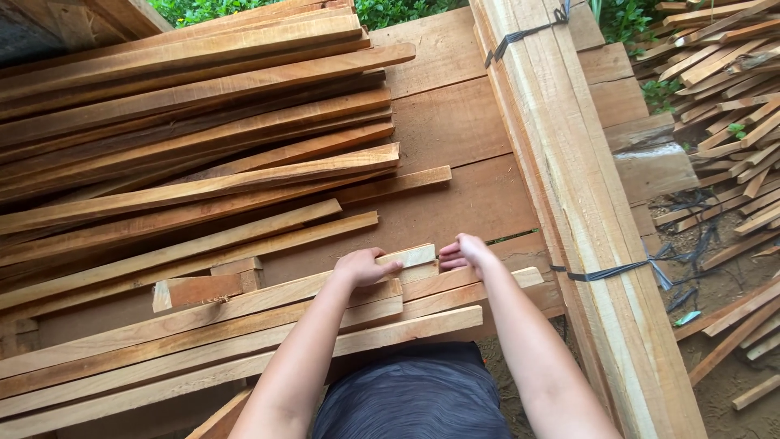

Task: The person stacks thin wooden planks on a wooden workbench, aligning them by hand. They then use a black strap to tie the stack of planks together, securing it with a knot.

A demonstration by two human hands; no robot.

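Two hands, left hand (pixel 363 267) and right hand (pixel 465 251), each with fingers clenched on one pale wooden slat (pixel 413 256), above a stack of five long slats (pixel 203 341).

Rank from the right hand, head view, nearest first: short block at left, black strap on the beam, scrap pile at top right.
From the right hand:
1. Black strap, just to its right on the beam.
2. Short block, left, past the left hand.
3. Scrap pile, far upper right on the ground.

The person is wearing dark grey clothing with a fine heathered weave, and both forearms are showing bare, sleeveless.
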